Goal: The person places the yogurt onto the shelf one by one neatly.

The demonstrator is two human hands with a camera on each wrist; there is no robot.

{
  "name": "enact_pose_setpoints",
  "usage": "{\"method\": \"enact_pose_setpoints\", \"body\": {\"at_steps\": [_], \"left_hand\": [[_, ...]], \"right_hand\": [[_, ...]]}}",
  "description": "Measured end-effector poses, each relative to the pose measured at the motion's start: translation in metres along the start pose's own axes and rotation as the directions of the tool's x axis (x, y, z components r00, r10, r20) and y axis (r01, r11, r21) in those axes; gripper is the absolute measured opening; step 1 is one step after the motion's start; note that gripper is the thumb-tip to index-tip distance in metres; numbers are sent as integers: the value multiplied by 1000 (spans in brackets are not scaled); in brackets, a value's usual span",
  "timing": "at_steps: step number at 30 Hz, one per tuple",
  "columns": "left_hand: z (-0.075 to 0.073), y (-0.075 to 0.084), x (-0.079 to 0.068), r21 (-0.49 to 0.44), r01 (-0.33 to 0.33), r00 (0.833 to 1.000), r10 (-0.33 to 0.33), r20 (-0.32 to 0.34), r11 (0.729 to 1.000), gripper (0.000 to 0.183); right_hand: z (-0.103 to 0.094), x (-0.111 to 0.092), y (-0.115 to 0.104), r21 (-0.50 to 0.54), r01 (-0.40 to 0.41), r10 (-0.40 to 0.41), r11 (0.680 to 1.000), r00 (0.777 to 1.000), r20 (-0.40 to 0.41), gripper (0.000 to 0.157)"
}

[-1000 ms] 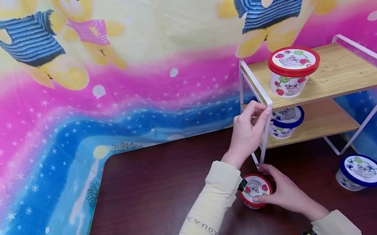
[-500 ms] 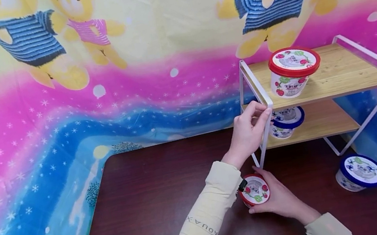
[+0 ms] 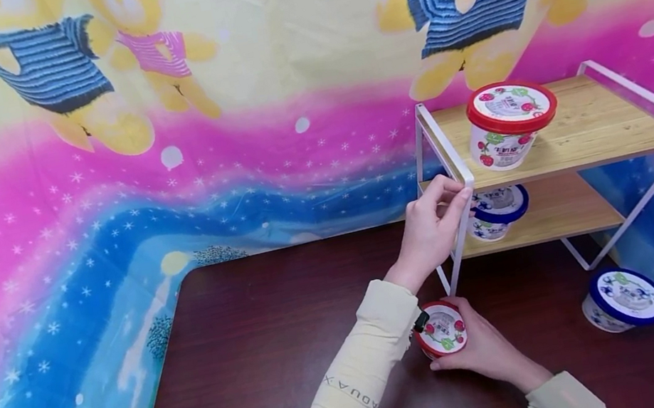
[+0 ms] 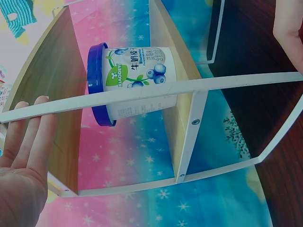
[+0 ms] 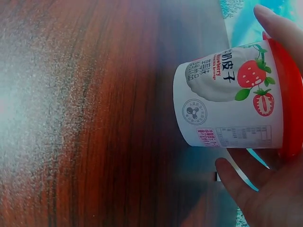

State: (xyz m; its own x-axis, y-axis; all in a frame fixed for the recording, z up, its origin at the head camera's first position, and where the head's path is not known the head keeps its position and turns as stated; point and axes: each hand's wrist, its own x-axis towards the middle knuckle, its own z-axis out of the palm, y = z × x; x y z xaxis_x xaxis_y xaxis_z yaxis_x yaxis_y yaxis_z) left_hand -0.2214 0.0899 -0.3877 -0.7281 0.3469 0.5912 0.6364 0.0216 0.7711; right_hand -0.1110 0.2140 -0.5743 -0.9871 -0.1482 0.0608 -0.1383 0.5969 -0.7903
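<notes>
Dark wooden surface (image 3: 260,345) — bear-printed backdrop (image 3: 300,42) beyond
Right hand (image 3: 487,347) curls round a red-lidded cup (image 3: 442,329) by the near left corner of the shelf (image 3: 606,128) — left hand (image 3: 425,234) pinches its white frame (image 3: 444,142).

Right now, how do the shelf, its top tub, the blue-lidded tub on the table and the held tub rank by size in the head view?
Largest to smallest:
Shelf
Top tub
Blue-lidded tub
Held tub: looks smallest, though partly covered

Bear-printed cloth (image 3: 290,138) hangs behind; dark tabletop (image 3: 249,361) lies below.
</notes>
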Motion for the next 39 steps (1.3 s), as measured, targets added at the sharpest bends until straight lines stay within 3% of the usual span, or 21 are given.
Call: {"method": "enact_pose_setpoints", "body": {"at_steps": [39], "left_hand": [[-1,0,0,10,-17,1000,17,-1,1000,9]], "right_hand": [[-7,2,0,57,-74,75,996,997,-3,114]]}}
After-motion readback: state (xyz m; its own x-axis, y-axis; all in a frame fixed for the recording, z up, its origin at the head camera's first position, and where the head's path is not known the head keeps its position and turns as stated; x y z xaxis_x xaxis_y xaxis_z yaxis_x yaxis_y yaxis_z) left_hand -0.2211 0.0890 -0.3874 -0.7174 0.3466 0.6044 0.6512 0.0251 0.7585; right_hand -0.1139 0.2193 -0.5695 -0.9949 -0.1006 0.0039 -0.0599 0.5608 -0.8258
